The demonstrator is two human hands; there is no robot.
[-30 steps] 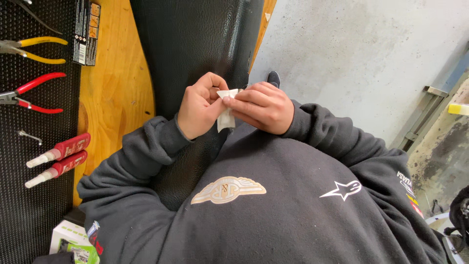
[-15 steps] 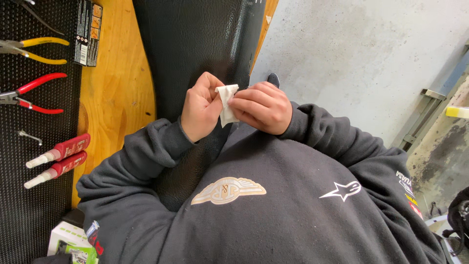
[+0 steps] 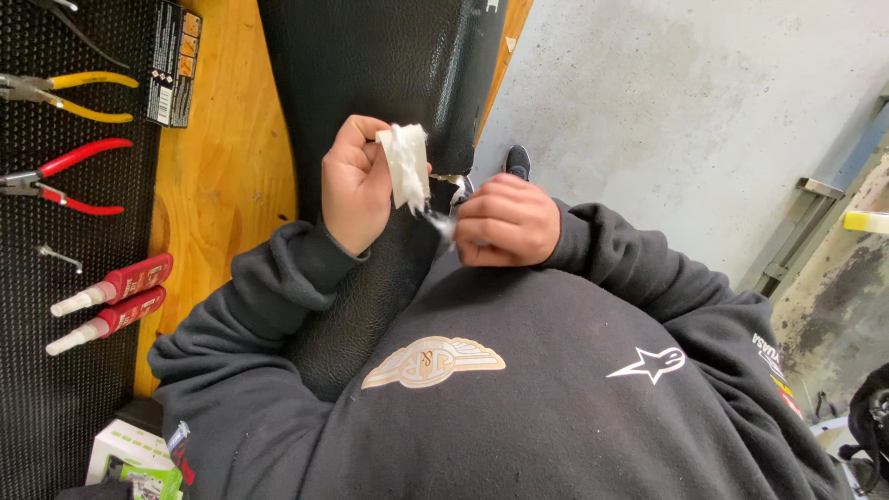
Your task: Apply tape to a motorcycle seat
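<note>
My left hand (image 3: 356,190) is raised in front of my chest and pinches a small folded white wipe or cloth (image 3: 407,165). My right hand (image 3: 507,222) sits just to the right and slightly lower, its fingers curled shut. A small blurred, shiny white bit (image 3: 443,222) shows at its fingertips; I cannot tell what it is. The two hands are a short gap apart. Both are above a long black leather-like pad (image 3: 370,65) lying on the wooden bench (image 3: 227,148).
A black perforated mat (image 3: 65,370) at the left carries yellow-handled pliers (image 3: 79,93), red-handled pliers (image 3: 65,181) and two red tubes with white nozzles (image 3: 111,301). A black box (image 3: 171,60) and a green-and-white box (image 3: 134,463) are nearby. Grey concrete floor (image 3: 667,102) lies to the right.
The hands were pressed together on the white piece. My right hand has pulled away down and to the right, and my left hand keeps the white piece.
</note>
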